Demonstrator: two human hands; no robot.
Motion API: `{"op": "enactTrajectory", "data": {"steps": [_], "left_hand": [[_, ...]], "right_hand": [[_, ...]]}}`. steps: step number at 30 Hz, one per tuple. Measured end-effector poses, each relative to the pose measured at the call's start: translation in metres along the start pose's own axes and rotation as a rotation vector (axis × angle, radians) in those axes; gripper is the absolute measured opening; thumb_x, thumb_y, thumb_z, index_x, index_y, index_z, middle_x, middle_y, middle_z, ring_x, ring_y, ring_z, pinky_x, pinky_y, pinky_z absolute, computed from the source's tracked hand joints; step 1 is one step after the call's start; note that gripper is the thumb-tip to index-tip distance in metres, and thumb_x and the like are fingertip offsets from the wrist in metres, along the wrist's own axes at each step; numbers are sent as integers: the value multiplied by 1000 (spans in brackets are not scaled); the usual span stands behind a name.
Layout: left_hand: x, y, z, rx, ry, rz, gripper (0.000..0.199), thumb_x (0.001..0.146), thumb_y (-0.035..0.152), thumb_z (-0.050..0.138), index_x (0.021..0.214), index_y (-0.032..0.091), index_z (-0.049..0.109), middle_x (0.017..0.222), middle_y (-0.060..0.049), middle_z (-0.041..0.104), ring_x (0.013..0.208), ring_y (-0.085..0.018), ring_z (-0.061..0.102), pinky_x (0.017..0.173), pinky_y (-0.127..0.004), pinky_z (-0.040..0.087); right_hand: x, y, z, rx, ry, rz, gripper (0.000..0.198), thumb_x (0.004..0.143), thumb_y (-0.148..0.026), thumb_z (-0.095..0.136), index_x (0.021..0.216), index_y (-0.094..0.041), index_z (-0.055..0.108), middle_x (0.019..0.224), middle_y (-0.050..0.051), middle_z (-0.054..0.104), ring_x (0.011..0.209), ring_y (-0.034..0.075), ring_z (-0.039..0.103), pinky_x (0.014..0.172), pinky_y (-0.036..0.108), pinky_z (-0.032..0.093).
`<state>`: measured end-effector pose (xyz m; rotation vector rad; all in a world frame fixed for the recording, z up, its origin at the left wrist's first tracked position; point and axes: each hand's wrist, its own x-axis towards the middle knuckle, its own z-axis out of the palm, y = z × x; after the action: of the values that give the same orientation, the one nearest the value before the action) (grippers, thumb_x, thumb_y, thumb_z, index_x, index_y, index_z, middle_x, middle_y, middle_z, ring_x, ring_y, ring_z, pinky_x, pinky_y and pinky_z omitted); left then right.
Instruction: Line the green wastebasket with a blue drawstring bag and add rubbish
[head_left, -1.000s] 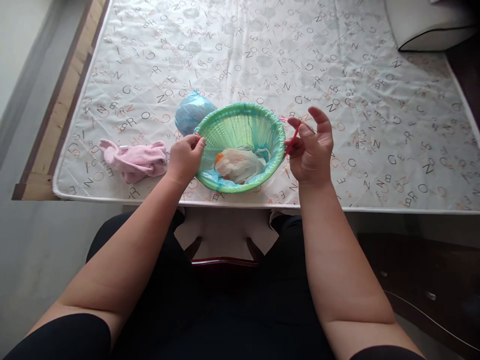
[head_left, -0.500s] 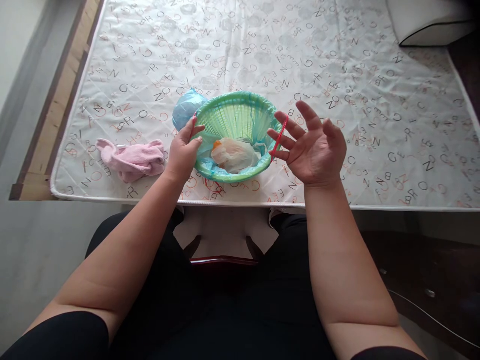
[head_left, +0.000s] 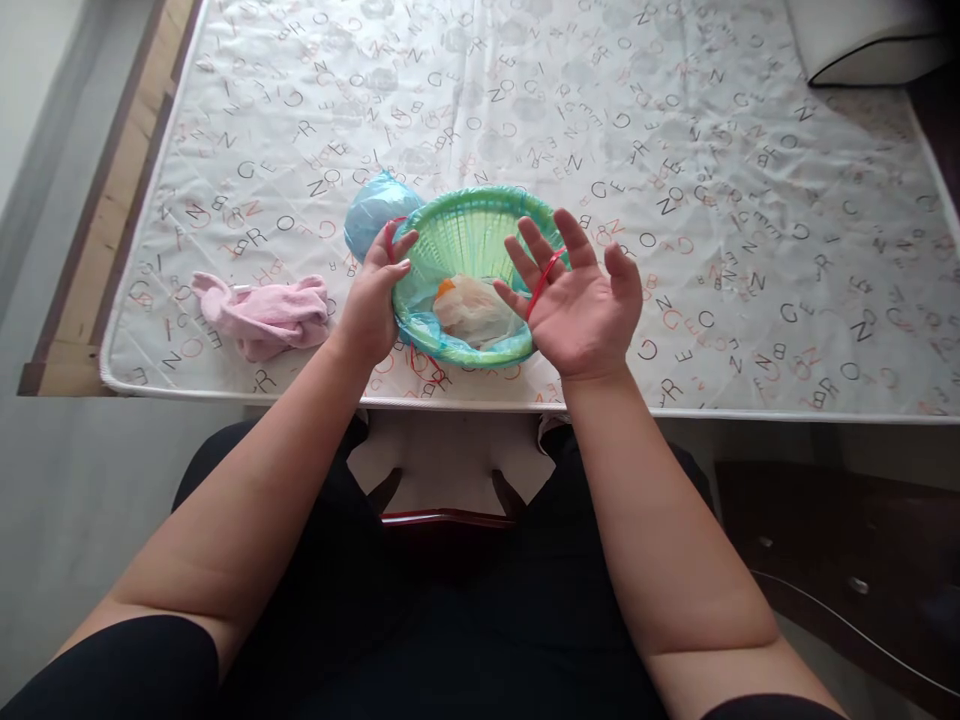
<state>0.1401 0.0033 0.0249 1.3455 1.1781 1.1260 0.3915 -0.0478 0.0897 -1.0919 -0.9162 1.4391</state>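
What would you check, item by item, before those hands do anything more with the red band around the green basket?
1. Left hand has the red band hooked at the rim: ok.
2. Right hand has the band looped across its fingers, palm open: ok.
3. Basket sits flat on the mat: ok.
4. Blue liner folded over the whole rim: cannot tell, the far side is unclear.
5. White bag lies inside the basket, below the rim: ok.
6. Pink cloth and blue roll lie apart from the band: ok.
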Motion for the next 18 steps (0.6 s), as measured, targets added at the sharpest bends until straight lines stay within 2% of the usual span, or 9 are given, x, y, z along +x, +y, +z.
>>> {"op": "enactTrajectory", "data": {"steps": [4, 6, 8, 12, 16, 18], "left_hand": [[-4, 0, 6, 28, -28, 26, 60, 98, 49, 68, 154, 42, 49, 158, -7, 59, 155, -31, 51, 111, -46, 57], [-6, 1, 9, 86, -33, 39, 62, 97, 47, 71, 155, 43, 50, 155, -6, 62, 153, -32, 52, 111, -46, 57], [-7, 2, 11, 108, -37, 41, 62, 97, 45, 72, 156, 43, 51, 153, -7, 63, 152, -32, 53, 110, -46, 57], [-9, 1, 13, 123, -28, 36, 60, 98, 42, 70, 155, 40, 53, 152, -7, 64, 150, -31, 56, 110, -45, 57], [-11, 2, 15, 168, -10, 56, 56, 97, 41, 74, 151, 40, 57, 151, -7, 66, 145, -32, 60, 110, -45, 57], [-13, 4, 17, 182, -20, 71, 54, 96, 41, 77, 148, 40, 60, 151, -6, 65, 143, -31, 61, 112, -46, 56]], "right_hand": [[6, 13, 1, 84, 20, -28, 60, 93, -78, 45, 135, -38, 59, 143, 6, 68, 141, 28, 63, 96, 49, 62], [9, 17, 3, 80, 27, -26, 60, 92, -78, 45, 133, -37, 59, 140, 6, 69, 139, 28, 64, 96, 48, 62], [11, 19, 6, 46, 47, -15, 61, 92, -80, 45, 131, -36, 60, 134, 7, 71, 135, 29, 66, 94, 47, 62], [15, 21, 17, 114, 49, -12, 53, 95, -72, 47, 129, -33, 61, 134, 7, 72, 134, 27, 66, 98, 45, 60], [17, 26, 33, 2, 49, 34, 46, 98, -66, 52, 128, -33, 63, 128, 5, 73, 117, 22, 71, 92, 35, 60], [16, 33, 43, -46, -41, 83, 40, 98, -60, 57, 125, -32, 65, 130, 4, 72, 99, 16, 72, 83, 29, 59]]}}
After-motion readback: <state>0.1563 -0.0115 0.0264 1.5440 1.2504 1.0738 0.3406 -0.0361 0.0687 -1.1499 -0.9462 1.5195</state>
